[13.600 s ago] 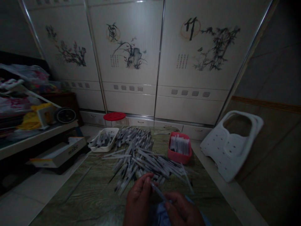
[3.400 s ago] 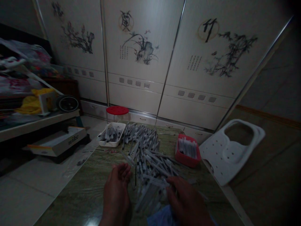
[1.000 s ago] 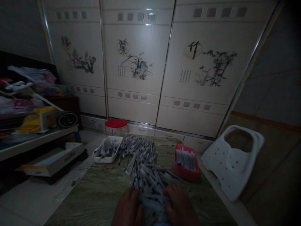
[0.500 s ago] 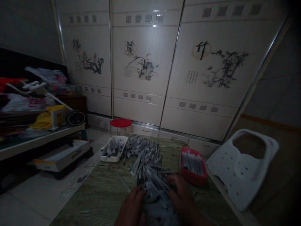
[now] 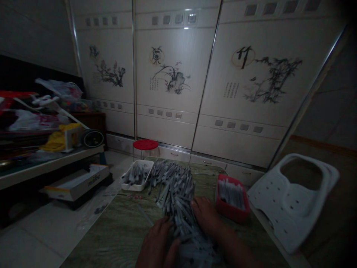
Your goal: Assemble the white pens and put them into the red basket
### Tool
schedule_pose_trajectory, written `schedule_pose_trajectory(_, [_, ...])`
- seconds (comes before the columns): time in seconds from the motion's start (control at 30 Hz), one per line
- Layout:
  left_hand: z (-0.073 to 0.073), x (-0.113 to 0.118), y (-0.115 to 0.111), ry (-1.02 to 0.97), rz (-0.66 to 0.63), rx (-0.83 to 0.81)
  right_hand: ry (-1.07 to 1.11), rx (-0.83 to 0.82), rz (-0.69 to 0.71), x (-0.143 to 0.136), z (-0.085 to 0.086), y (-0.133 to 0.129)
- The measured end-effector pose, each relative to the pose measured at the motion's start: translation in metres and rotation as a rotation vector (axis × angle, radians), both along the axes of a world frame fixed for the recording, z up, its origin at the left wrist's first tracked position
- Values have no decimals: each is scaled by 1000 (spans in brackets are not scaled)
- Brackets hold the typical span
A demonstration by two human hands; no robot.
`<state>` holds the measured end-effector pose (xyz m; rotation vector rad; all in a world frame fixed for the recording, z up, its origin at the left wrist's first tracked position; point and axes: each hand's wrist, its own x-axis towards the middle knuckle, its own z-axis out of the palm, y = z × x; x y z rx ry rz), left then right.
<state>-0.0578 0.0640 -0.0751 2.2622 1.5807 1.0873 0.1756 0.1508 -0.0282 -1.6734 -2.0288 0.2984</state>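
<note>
A long heap of slim, translucent grey-white pens or pen tubes [image 5: 178, 193] runs down the middle of the table towards me. My left hand [image 5: 156, 242] rests against the heap's near left side, fingers lying forward and its thumb apart. On the opposite side, my right hand [image 5: 206, 216] lies along the edge of the heap with its fingers stretched out flat. Neither hand visibly grips a pen. A red basket [image 5: 232, 214] of upright, packed pens stands right of my right hand. At the far left corner, a white tray [image 5: 134, 187] holds more of them.
The wood-patterned table [image 5: 111, 238] carries one loose tube left of the heap. Beyond it are a red stool [image 5: 145, 144] and sliding wardrobe doors [image 5: 167, 74]. A white plastic folding chair [image 5: 290, 201] stands right; a cluttered bench [image 5: 50, 163] and open carton [image 5: 78, 182] are left.
My right hand has shifted slightly forward and left along the heap, its fingers now flatter. The left hand has stayed nearly in place. The view has turned slightly.
</note>
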Motion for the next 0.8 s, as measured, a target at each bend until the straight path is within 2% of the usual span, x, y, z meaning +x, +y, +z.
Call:
schedule_pose_trajectory(0.13, [9, -8, 1, 25, 131, -33, 60, 17, 46, -1, 6, -12])
schedule_pose_trajectory(0.3, [12, -9, 2, 169, 284, -142, 186, 42, 88, -2, 13, -26])
schedule_pose_trajectory(0.4, [14, -5, 1, 250, 315, -214, 253, 64, 75, 9, 17, -35])
schedule_pose_trajectory(0.5, [19, -4, -1, 294, 252, -277, 290, 104, -28, 35, 19, -50])
schedule_pose_trajectory(0.6, [23, -5, -2, 298, 239, -301, 291, 125, -129, 73, 18, -74])
schedule_pose_trajectory(0.67, [26, -5, -2, 287, 238, -292, 240, 84, -192, 101, 11, -94])
schedule_pose_trajectory(0.8, [33, -4, -3, 213, 209, -240, 49, 19, -217, 153, -15, -136])
